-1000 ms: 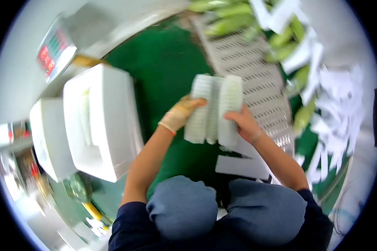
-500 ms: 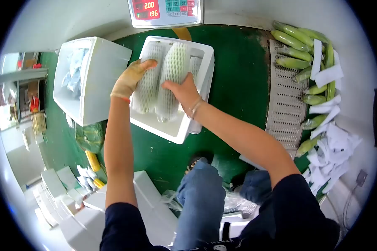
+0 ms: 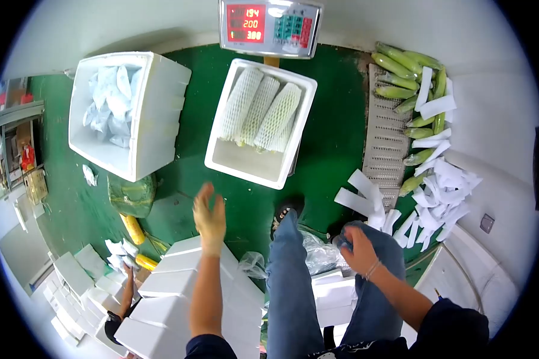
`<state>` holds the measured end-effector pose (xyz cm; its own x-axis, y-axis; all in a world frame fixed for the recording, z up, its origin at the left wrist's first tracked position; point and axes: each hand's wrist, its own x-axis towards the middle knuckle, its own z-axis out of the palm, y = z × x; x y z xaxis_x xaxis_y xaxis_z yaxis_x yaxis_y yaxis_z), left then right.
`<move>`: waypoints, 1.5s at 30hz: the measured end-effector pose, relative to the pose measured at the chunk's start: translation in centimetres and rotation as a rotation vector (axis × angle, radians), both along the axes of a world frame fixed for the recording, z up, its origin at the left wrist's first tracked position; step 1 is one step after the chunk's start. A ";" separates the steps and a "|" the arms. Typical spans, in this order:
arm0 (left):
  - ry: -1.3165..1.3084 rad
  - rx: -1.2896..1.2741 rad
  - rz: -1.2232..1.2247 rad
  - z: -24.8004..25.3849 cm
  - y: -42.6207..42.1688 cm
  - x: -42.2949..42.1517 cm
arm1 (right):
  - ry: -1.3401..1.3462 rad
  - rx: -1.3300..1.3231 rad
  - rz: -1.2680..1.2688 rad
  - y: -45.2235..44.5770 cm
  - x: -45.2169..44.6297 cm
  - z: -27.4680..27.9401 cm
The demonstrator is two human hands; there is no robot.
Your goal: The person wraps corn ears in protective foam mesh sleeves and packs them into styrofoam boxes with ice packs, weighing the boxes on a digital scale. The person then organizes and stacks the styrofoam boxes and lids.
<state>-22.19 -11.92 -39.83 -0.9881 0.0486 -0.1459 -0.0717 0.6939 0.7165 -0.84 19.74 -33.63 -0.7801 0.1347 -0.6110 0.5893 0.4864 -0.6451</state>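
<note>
A white foam box (image 3: pixel 245 164) rests on a scale, with several long pale-green vegetables (image 3: pixel 260 107) in white foam-net sleeves lying side by side in it. The scale's red display (image 3: pixel 246 24) reads 1.94, 2.00 and 3.00. My left hand (image 3: pixel 209 216), which seems to wear a thin pale glove, hangs over the green floor below the box's near edge, fingers apart and holding nothing. Over my right knee is my right hand (image 3: pixel 359 250), its thumb and fingers spread with nothing seen in them. White foam strips (image 3: pixel 371 194) lie beyond it.
To the left stands a foam box (image 3: pixel 161 113) holding pale-blue packs (image 3: pixel 111 99). Film-wrapped green vegetables (image 3: pixel 395 66) lie by a perforated metal plate (image 3: pixel 386 137) on the right. White foam boxes (image 3: pixel 167 284) are stacked at lower left, near another person's arm (image 3: pixel 127 293).
Both hands have let go of the net-sleeved vegetables, which now lie in the box, and have drawn back toward my body. The display's numbers have changed.
</note>
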 end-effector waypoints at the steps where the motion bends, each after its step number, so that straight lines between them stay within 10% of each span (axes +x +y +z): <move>1: -0.076 0.060 0.031 0.4 -1.1 2.4 | -0.075 -0.004 0.019 0.0 1.6 1.0; 10: -0.572 0.158 0.206 3.1 -3.8 8.0 | -0.290 -0.099 -0.264 -4.4 3.9 8.0; 18: 0.223 -0.116 -0.304 0.2 6.8 -12.0 | -0.340 -0.229 -0.404 -6.4 2.8 8.0; 22: -0.056 -0.634 -0.296 -6.0 13.9 -18.3 | -0.364 -0.709 -0.803 -5.1 0.2 8.6; 28: 0.010 -0.430 -0.337 -10.2 14.4 -16.8 | -0.238 -0.586 -0.937 0.5 -0.4 8.4; 38: -0.496 -0.582 -0.235 -9.3 15.3 -20.9 | -0.201 0.345 -0.450 14.4 3.0 -13.5; 45: -0.005 -0.463 -0.438 -12.2 12.8 -17.9 | -0.335 0.519 0.107 18.3 -0.4 -30.4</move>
<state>-40.12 0.90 -51.99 -0.8903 0.3783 -0.2533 0.2859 0.8976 0.3355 -1.20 38.01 -64.07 -0.5834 0.4112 -0.7004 0.6491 0.7544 -0.0977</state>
